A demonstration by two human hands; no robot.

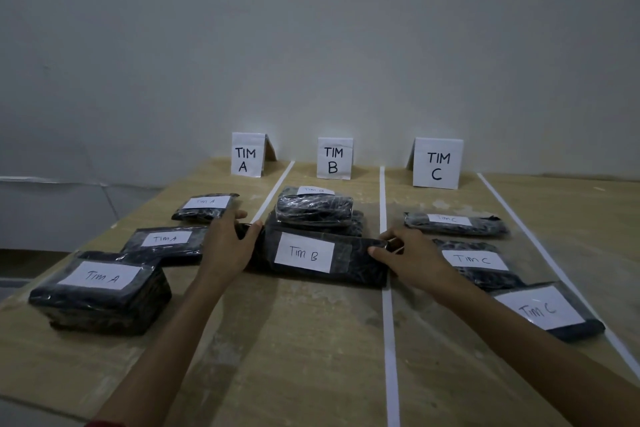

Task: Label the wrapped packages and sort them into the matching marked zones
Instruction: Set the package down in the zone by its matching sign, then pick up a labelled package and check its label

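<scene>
A black wrapped package labelled "Tim B" (pixel 360 267) lies in the middle zone. My left hand (pixel 227 243) grips its left end and my right hand (pixel 408 255) grips its right end. Behind it two more wrapped packages (pixel 315 210) are stacked, the top one with a small "Tim B" label. Three "Tim A" packages (pixel 100 291) (pixel 166 243) (pixel 204 206) lie in the left zone. Three "Tim C" packages (pixel 453 224) (pixel 481 265) (pixel 550 312) lie in the right zone.
Folded paper signs "TIM A" (pixel 246 154), "TIM B" (pixel 334 159) and "TIM C" (pixel 437 163) stand at the back of the wooden table (pixel 294 340). White tape lines (pixel 389 322) divide the zones. A grey wall rises behind; the table's left edge drops to the floor.
</scene>
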